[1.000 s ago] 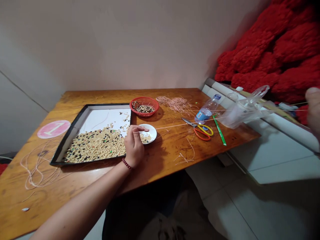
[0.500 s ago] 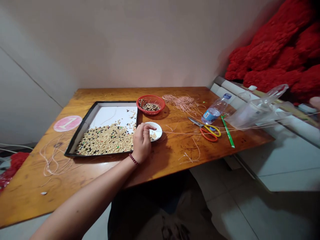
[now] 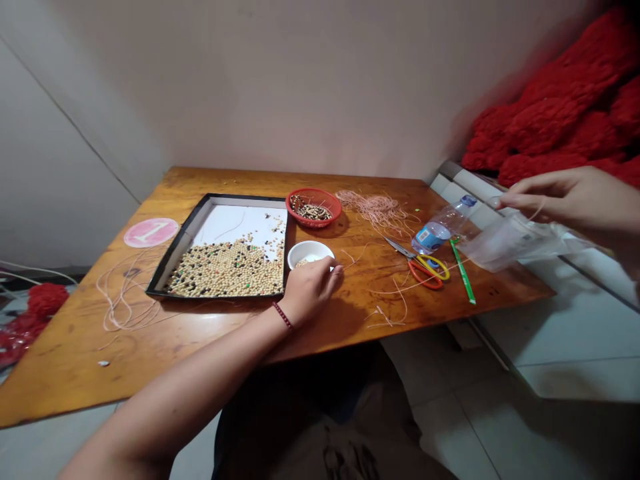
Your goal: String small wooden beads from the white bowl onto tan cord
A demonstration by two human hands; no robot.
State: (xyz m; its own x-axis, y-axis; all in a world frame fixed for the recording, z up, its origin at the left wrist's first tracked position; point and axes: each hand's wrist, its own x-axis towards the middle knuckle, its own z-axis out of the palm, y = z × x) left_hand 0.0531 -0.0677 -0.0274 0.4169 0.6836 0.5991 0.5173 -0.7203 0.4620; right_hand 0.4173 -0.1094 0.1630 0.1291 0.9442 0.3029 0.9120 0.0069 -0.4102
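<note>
My left hand, with a dark red bead bracelet on its wrist, is closed, thumb and fingers together, at the near edge of a small white bowl with some beads in it. What its fingertips hold, if anything, is too small to make out. At the far right my right hand pinches a thin pink cord above a clear plastic bag. A thin strand lies slack across the table towards that side. To the left of the bowl a black-rimmed tray holds many cream, black and green beads.
Behind the bowl stands a red basket of strung beads, with a tangle of pink cord beside it. Scissors, a water bottle, a green strip and the plastic bag lie on the right. A round pink tag sits left.
My right hand has come into view at the right. The cord that stretched taut from my left hand now lies slack. My left hand has moved off the bowl towards me, and the view has shifted slightly.
</note>
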